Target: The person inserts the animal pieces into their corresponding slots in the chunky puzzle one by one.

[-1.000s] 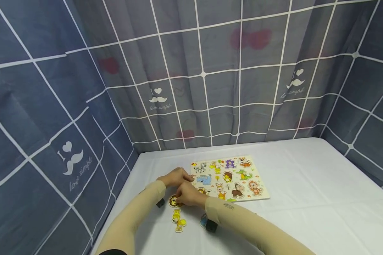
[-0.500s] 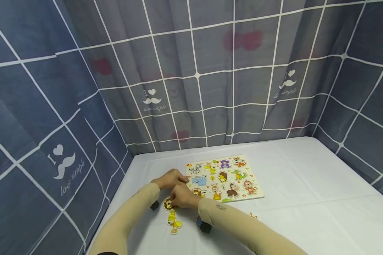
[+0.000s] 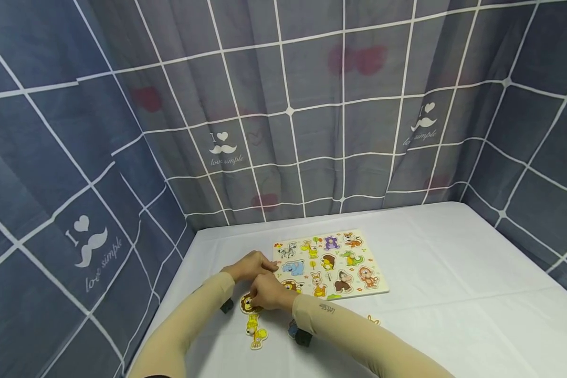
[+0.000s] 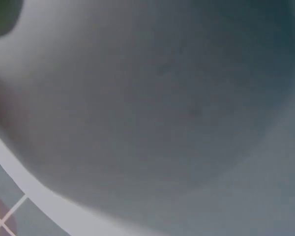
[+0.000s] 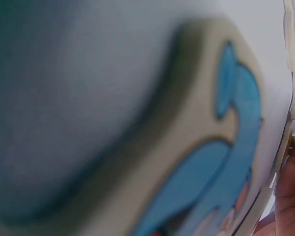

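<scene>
My right hand point(image 3: 269, 292) is at the lion puzzle piece point(image 3: 245, 304), its fingertips pinching the right side and partly covering it. A yellow puzzle piece point(image 3: 255, 333) lies just below, at the lion's lower edge. My left hand point(image 3: 250, 266) reaches over the table, its finger touching the left edge of the animal puzzle board point(image 3: 315, 275); some of its fingers are hidden behind the right hand. A blue animal piece point(image 5: 246, 103) fills much of the right wrist view, where my right fingers show at the right edge.
The blue piece point(image 3: 292, 329) is half covered by the right wrist camera point(image 3: 303, 337). Two ears of another piece point(image 3: 373, 319) show beyond the right forearm. The left wrist camera point(image 3: 227, 305) stands left of the lion. Behind the white table point(image 3: 453, 252) hangs a grey checked curtain point(image 3: 326, 157).
The whole head view has shifted slightly, so everything appears farther left. The lion piece now touches or nearly touches the yellow piece below it. The ears beyond my right forearm have come into sight.
</scene>
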{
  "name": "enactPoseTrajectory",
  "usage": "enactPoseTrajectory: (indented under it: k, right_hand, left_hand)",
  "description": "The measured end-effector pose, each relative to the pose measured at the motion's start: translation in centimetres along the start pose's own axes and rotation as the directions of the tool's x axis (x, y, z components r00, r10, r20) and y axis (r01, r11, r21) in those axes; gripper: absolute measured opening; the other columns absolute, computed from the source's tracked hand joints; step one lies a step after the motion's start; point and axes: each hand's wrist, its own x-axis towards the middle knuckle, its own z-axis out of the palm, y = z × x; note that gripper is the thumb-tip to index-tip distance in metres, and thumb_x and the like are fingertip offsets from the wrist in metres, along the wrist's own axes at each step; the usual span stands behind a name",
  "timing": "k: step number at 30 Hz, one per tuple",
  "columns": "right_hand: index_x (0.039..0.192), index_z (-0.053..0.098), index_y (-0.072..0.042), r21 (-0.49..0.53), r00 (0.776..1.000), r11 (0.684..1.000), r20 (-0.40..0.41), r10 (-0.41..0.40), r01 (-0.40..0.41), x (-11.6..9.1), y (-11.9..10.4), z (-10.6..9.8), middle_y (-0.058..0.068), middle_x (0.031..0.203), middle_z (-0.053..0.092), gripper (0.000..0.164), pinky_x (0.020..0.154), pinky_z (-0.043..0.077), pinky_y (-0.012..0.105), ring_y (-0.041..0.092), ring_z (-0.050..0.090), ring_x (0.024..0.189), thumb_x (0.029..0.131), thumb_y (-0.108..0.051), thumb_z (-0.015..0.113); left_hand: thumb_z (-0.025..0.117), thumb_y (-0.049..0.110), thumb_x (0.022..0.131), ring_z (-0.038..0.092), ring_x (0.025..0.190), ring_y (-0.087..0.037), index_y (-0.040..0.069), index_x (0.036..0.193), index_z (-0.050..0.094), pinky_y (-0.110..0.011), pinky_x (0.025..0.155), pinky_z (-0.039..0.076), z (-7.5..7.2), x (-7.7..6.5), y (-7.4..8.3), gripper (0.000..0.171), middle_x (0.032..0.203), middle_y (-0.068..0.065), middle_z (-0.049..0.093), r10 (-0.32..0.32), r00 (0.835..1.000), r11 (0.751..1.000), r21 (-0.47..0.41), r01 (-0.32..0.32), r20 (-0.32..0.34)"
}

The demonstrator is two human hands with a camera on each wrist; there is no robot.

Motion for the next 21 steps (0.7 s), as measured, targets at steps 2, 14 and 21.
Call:
enactPoseTrajectory:
  k: [2,14,21]
  right_hand:
    - [0.061,0.073,-0.011,-0.003,1.0,1.0,-0.005,-0.007,0.007,0.0,0.0,0.0,-0.009,0.051,0.061,0.018,0.052,0.035,0.009,-0.003,0.042,0.05,0.078,-0.007,0.078]
    - [0.06,0.07,-0.011,0.046,1.0,0.999,0.03,-0.004,0.003,-0.4,0.1,-0.7,-0.014,0.05,0.053,0.02,0.045,0.034,0.01,-0.004,0.04,0.046,0.079,-0.006,0.076]
    - [0.071,0.076,-0.01,0.113,0.999,0.993,0.042,0.006,-0.011,-1.1,1.1,-2.4,-0.009,0.064,0.067,0.011,0.055,0.044,0.012,-0.002,0.05,0.056,0.082,-0.007,0.077]
  left_hand:
    - [0.073,0.014,0.091,0.073,0.103,-0.022,0.008,0.112,0.076,-0.03,0.086,0.059,0.0,-0.1,0.1,0.022,0.113,-0.008,0.075,0.003,1.0,1.0,-0.008,-0.003,-0.004]
    - [0.073,0.014,0.091,0.071,0.11,-0.024,0.005,0.112,0.076,-0.035,0.089,0.059,-0.1,-0.3,0.4,0.022,0.116,-0.009,0.073,0.024,1.0,1.0,0.009,-0.024,-0.014]
    - [0.072,0.017,0.093,0.071,0.085,-0.01,0.013,0.101,0.081,-0.023,0.081,0.055,-0.1,-0.1,0.1,0.013,0.107,-0.003,0.077,0.038,0.998,0.995,0.093,-0.034,-0.043]
